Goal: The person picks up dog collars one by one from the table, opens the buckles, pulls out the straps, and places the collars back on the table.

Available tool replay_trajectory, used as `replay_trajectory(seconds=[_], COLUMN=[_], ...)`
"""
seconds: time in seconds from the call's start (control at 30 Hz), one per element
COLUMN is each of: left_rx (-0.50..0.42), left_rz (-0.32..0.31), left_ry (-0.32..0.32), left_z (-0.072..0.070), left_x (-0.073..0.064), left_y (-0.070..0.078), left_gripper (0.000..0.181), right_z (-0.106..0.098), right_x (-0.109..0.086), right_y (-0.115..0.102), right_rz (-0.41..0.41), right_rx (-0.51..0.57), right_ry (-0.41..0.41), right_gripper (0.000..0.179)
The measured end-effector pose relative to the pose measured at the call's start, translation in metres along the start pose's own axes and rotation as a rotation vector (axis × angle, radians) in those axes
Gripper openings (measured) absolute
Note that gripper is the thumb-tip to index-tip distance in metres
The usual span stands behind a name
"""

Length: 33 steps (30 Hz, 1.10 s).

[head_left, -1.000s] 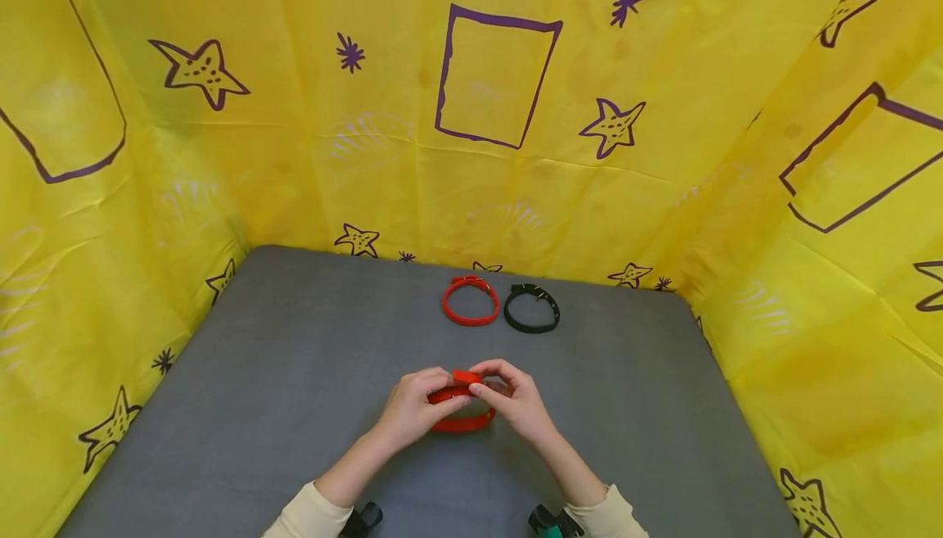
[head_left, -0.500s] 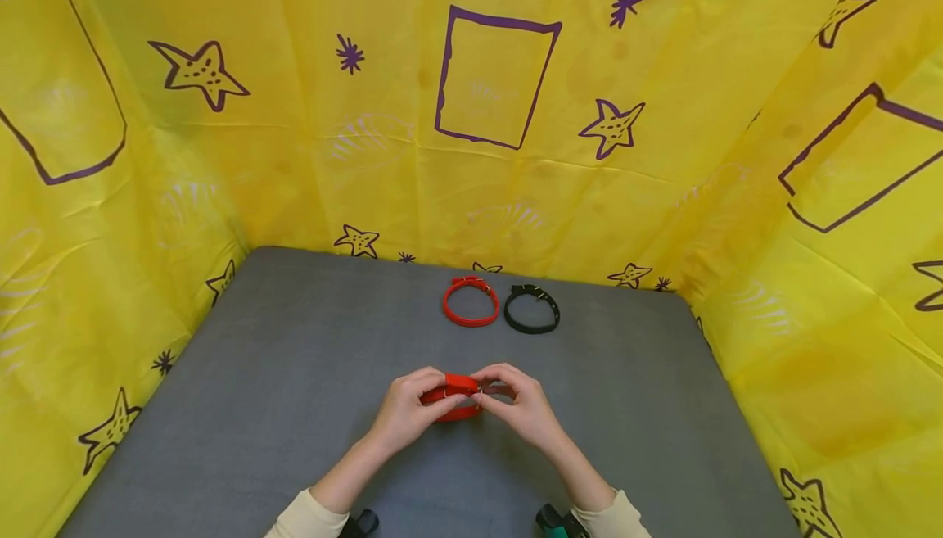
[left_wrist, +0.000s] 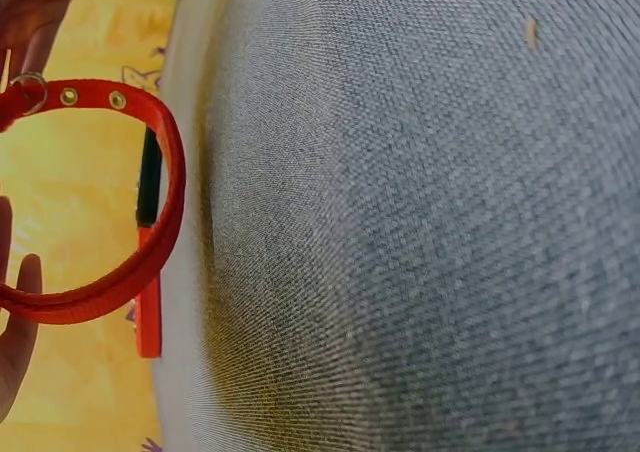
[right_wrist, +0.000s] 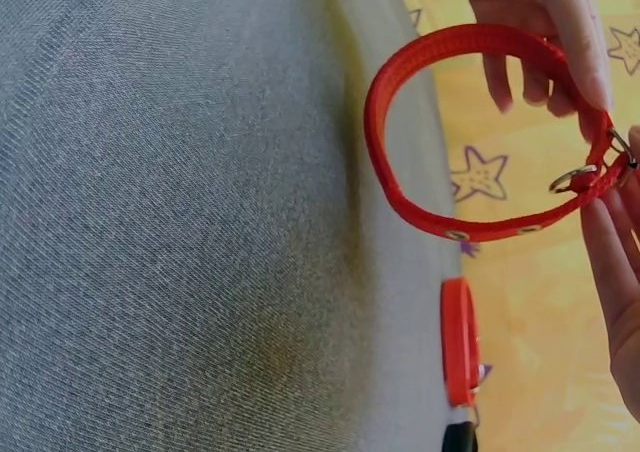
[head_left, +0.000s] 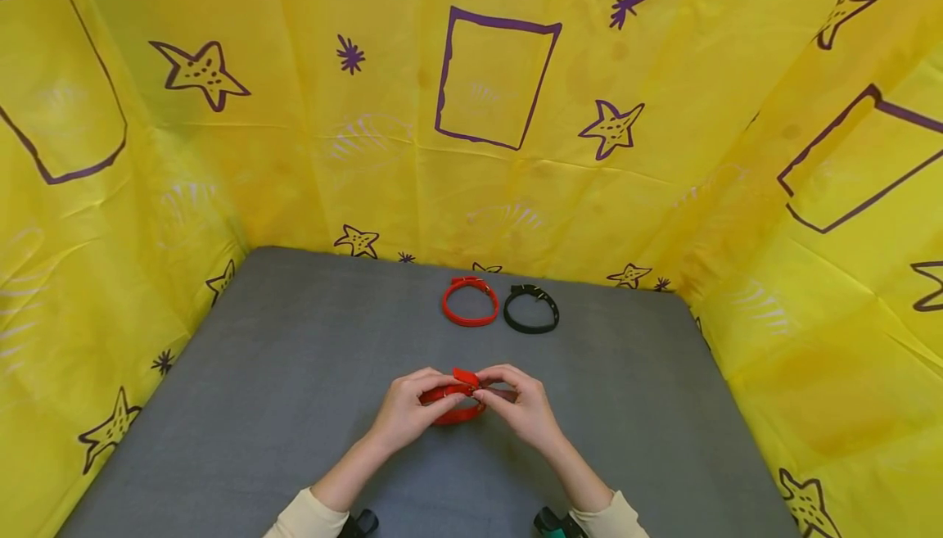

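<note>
A red collar (head_left: 458,417) with metal eyelets is held up in both hands as a closed-looking loop. My left hand (head_left: 408,409) grips its left side between thumb and fingers. At the buckle end, my right hand (head_left: 521,407) pinches the band with thumb and forefinger. The strap's red tip (head_left: 466,377) stands up between the two hands. In the right wrist view, a metal ring (right_wrist: 574,179) and the buckle (right_wrist: 622,148) show beside the right fingers. Two eyelets appear along the band (left_wrist: 150,112) in the left wrist view.
Farther back on the grey table (head_left: 295,341) lie a second red collar (head_left: 470,323) and a black collar (head_left: 532,329), side by side. Yellow patterned cloth (head_left: 280,153) walls in the table at the back and both sides.
The strap tip lay flatter across the top half a second ago and now tilts up. My right hand drew slightly right from its place a second ago; both hands keep hold of the collar.
</note>
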<state>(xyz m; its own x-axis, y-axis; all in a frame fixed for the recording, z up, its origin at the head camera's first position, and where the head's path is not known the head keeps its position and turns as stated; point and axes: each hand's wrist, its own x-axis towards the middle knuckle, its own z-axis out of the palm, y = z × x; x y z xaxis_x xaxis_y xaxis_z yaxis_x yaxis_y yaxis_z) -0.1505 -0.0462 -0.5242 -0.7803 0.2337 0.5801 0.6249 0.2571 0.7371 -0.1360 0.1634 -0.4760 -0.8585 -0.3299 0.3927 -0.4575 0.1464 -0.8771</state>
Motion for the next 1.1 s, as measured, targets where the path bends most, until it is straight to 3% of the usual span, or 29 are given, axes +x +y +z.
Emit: replay_trajectory(seconds=[0.4,0.7,0.87,1.1], left_rx=[0.014,0.107,0.108,0.125], left_rz=[0.005,0.034,0.038,-0.021], left_ry=[-0.005,-0.017,-0.061,-0.156], left_z=[0.000,0.000,-0.002,-0.008], left_x=[0.001,0.004,0.007,0.012], left_y=[0.004,0.007,0.010,0.014], left_gripper=[0.015,0.009,0.011,0.013], right_z=[0.002,0.007,0.007,0.007], right_x=[0.000,0.000,0.000,0.000], right_y=[0.000,-0.002,-0.004,-0.006], right_rz=[0.023,0.000,-0.002,0.017], right_rx=[0.025,-0.001,-0.014,-0.011], right_ry=[-0.030,-0.049,-0.053,-0.074], right_gripper=[0.021,0.020,0.020,0.019])
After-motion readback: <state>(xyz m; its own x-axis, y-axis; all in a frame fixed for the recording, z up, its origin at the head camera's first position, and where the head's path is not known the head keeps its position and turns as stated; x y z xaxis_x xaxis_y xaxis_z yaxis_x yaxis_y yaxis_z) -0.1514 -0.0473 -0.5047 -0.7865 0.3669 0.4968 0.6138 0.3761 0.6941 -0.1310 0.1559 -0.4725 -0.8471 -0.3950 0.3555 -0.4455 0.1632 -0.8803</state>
